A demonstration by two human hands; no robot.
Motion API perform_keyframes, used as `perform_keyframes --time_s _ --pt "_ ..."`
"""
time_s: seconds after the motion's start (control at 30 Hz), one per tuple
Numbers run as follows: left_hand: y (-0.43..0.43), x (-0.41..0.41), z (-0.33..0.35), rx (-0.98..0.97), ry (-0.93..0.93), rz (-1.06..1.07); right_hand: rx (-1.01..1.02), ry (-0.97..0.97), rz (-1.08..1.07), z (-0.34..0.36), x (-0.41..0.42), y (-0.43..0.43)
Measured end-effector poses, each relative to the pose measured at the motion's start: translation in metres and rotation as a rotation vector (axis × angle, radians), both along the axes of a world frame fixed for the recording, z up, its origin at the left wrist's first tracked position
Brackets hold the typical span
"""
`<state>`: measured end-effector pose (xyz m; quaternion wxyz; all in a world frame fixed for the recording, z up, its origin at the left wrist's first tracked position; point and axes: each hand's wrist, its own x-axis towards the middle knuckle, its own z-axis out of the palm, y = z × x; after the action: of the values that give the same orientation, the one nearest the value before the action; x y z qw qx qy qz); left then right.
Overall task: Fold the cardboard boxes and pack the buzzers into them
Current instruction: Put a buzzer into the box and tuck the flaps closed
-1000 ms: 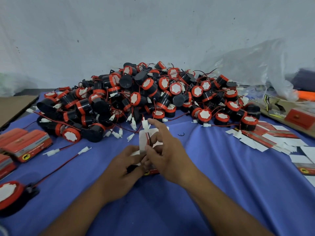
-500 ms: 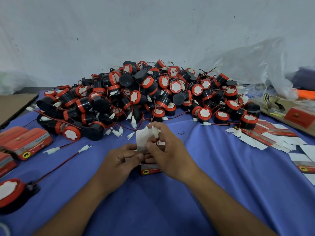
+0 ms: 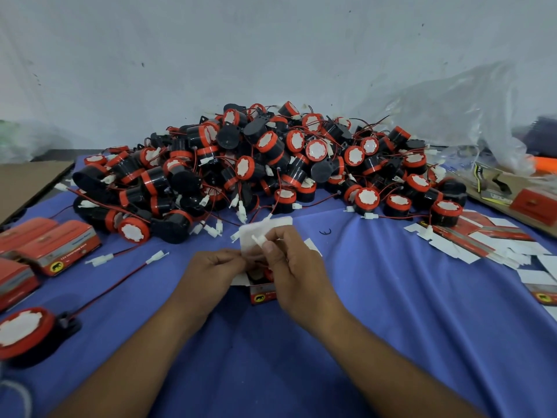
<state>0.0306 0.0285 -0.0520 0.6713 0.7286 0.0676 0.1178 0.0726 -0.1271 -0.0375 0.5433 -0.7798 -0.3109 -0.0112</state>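
Looking down through the head camera, I see a counter (image 3: 391,312) draped in blue cloth, with both bare hands meeting at its middle. Between them stands a small red cardboard box (image 3: 262,294), open at the top, its white flap (image 3: 271,226) raised towards the far wall. Part of a black and red buzzer (image 3: 259,274) shows inside the box, mostly hidden by the fingers.

The left grip (image 3: 211,273) has its fingers curled, with thumb and forefinger pinching the lower left edge of the flap. The right grip (image 3: 295,267) pinches a white connector plug (image 3: 257,239) between thumb and forefinger, just in front of the flap and above the box opening.

Behind the hands, a large heap of buzzers (image 3: 271,164) with red rims, white faces and thin red wires fills the far side of the counter. At the left edge lie closed red boxes (image 3: 54,245), side by side. Near the bottom left corner, one loose buzzer (image 3: 24,330) rests face up, its wire trailing towards the centre. On the right, unfolded box blanks (image 3: 470,236) are spread flat, and a clear plastic bag (image 3: 452,116) slumps against the wall.
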Motion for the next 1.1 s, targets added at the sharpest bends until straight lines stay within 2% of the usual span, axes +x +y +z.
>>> perform_keyframes --time_s 0.13,0.23,0.37,0.47,0.63,0.77,0.83,0.97,1.03,1.1 --pt "-0.001 0.003 -0.001 0.044 0.007 0.085 -0.070 -0.078 -0.080 0.004 0.007 -0.005" --pt "-0.002 0.004 -0.002 0.033 -0.003 0.130 -0.017 -0.013 -0.041 0.006 0.008 -0.010" --pt "-0.004 0.004 -0.001 0.032 -0.018 0.155 -0.002 -0.066 -0.034 0.005 0.008 -0.008" --pt "-0.006 0.005 -0.001 0.058 -0.014 0.186 0.025 0.006 -0.005 0.004 0.008 -0.006" --pt "-0.007 0.001 -0.005 0.348 -0.053 0.169 -0.088 -0.031 -0.006 0.001 0.004 -0.001" --pt "-0.002 -0.006 -0.006 0.260 -0.109 0.023 -0.163 -0.121 -0.038 0.000 0.005 0.003" --pt "-0.003 -0.010 -0.002 0.158 -0.130 0.029 -0.201 -0.102 -0.005 -0.001 0.004 0.003" --pt "-0.005 -0.011 -0.009 0.163 -0.154 0.075 -0.403 -0.209 -0.075 0.000 0.009 0.001" --pt "-0.009 -0.011 -0.013 0.083 -0.162 0.075 -0.412 -0.227 -0.148 0.002 0.013 0.000" --pt "-0.011 -0.010 -0.016 0.086 -0.193 0.083 -0.386 -0.203 -0.192 0.001 0.015 0.000"
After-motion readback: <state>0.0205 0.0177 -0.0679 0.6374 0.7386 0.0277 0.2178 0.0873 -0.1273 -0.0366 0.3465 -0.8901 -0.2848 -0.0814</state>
